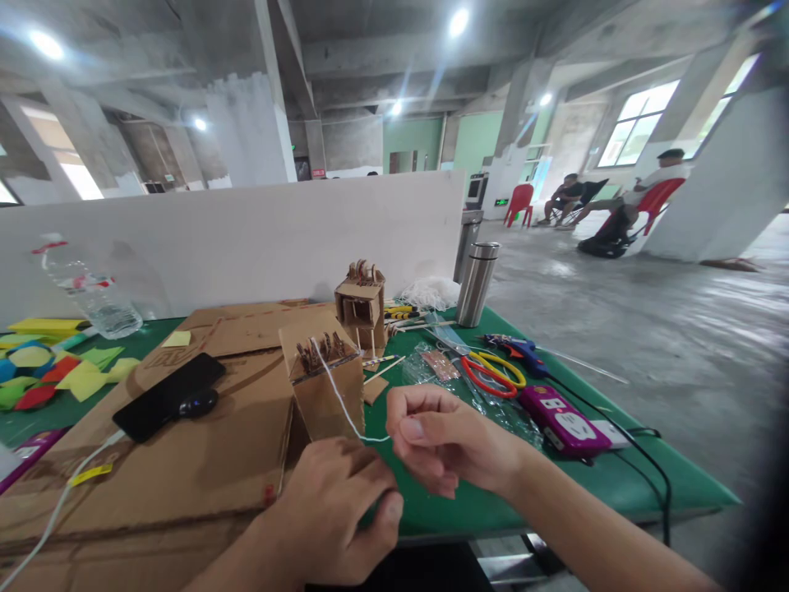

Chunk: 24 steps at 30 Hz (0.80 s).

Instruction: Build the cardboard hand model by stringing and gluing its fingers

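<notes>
A white string (340, 393) comes out of the row of curled cardboard pieces (321, 352) on top of a small cardboard box (333, 399). It sags and runs across to my right hand (440, 436), whose thumb and bent fingers are pinched on its end. Just in front of the box is my left hand (345, 501), back upward and fingers curled under. What its fingers hold, if anything, is hidden. Behind stands a taller cardboard construction (361, 300) with similar curled pieces on top.
Scissors (493, 374), a glue gun (518, 349), a purple power socket (564, 419) and a steel flask (478, 284) lie or stand on the right. On the left are a black phone (169, 395), a mouse (198, 403), a water bottle (92, 292) and coloured paper (92, 380).
</notes>
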Each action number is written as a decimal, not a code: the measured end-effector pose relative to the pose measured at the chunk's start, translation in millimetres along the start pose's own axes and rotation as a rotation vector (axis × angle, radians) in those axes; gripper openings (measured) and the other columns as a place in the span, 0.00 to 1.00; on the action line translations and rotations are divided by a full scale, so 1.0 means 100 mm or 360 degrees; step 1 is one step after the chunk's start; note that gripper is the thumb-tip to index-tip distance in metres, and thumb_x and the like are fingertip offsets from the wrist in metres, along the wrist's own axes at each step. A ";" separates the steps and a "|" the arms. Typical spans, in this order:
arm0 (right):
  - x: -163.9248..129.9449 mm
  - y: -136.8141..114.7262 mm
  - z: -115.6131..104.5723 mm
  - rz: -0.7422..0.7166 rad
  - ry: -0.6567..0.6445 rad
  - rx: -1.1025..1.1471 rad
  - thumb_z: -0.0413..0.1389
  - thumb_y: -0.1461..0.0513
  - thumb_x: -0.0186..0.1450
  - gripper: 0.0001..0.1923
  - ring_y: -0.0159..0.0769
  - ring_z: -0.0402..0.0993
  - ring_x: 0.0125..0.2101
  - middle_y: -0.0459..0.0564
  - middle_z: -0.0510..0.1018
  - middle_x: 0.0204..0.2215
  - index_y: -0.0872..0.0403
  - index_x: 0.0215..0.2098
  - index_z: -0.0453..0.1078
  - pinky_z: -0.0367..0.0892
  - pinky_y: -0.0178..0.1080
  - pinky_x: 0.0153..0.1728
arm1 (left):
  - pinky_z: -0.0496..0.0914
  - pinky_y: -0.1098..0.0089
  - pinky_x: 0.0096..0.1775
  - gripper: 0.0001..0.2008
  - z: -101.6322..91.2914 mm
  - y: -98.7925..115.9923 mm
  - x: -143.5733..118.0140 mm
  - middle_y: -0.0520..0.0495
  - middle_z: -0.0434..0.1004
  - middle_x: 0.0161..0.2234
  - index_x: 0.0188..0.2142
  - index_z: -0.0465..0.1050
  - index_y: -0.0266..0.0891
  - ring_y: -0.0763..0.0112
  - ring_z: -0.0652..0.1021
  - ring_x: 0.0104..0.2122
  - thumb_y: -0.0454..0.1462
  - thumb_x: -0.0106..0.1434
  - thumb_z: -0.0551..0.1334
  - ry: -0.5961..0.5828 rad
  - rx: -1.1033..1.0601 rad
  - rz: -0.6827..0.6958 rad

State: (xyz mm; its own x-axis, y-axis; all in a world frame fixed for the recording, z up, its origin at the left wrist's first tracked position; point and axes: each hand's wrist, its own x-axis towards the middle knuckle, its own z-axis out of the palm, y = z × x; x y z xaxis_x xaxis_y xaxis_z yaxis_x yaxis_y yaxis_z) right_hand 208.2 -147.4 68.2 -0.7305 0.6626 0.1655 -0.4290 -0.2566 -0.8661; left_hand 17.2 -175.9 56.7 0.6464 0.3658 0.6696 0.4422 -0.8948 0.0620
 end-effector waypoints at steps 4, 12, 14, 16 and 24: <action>-0.07 0.01 -0.06 0.0015 -0.0033 0.0040 0.63 0.59 0.62 0.09 0.21 0.49 0.11 0.33 0.57 0.11 0.57 0.28 0.71 0.57 0.24 0.11 | 0.70 0.71 0.32 0.13 0.00 -0.07 -0.10 0.54 0.73 0.25 0.48 0.63 0.39 0.74 0.75 0.21 0.32 0.63 0.54 0.0347 -0.0061 -0.0100; -0.07 0.04 -0.09 -0.0053 0.0180 -0.0190 0.63 0.57 0.62 0.12 0.21 0.53 0.11 0.35 0.62 0.14 0.56 0.28 0.69 0.57 0.24 0.12 | 0.61 0.71 0.25 0.08 0.02 -0.08 0.02 0.56 0.68 0.20 0.30 0.64 0.41 0.74 0.70 0.20 0.32 0.66 0.52 0.0042 0.0084 -0.0315; -0.04 0.02 -0.05 -0.0102 0.0383 -0.0302 0.61 0.56 0.63 0.12 0.20 0.57 0.11 0.38 0.68 0.18 0.56 0.28 0.68 0.57 0.24 0.11 | 0.59 0.69 0.24 0.12 0.02 -0.05 0.02 0.55 0.67 0.19 0.24 0.59 0.42 0.73 0.69 0.19 0.31 0.65 0.50 -0.0043 0.0109 -0.0166; 0.01 0.00 -0.01 -0.0093 0.0500 -0.0410 0.60 0.55 0.65 0.12 0.20 0.62 0.12 0.42 0.75 0.26 0.56 0.30 0.69 0.56 0.24 0.10 | 0.59 0.68 0.24 0.11 0.04 -0.02 0.01 0.55 0.68 0.19 0.24 0.60 0.42 0.72 0.69 0.18 0.32 0.63 0.50 -0.0130 0.0100 -0.0054; 0.11 -0.05 0.09 0.0041 0.0057 -0.0174 0.61 0.57 0.63 0.12 0.20 0.61 0.10 0.46 0.80 0.25 0.57 0.29 0.69 0.52 0.25 0.08 | 0.67 0.69 0.26 0.08 0.04 0.01 0.01 0.52 0.79 0.26 0.32 0.69 0.42 0.67 0.78 0.24 0.32 0.61 0.52 -0.0210 0.0008 -0.0012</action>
State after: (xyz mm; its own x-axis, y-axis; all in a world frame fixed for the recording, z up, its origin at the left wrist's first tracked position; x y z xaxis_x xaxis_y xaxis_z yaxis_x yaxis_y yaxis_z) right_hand 197.2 -145.0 78.8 -0.7201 0.6821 0.1273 -0.3483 -0.1967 -0.9165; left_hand 20.7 -175.6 54.3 0.7191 0.4035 0.5658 0.4502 -0.8907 0.0631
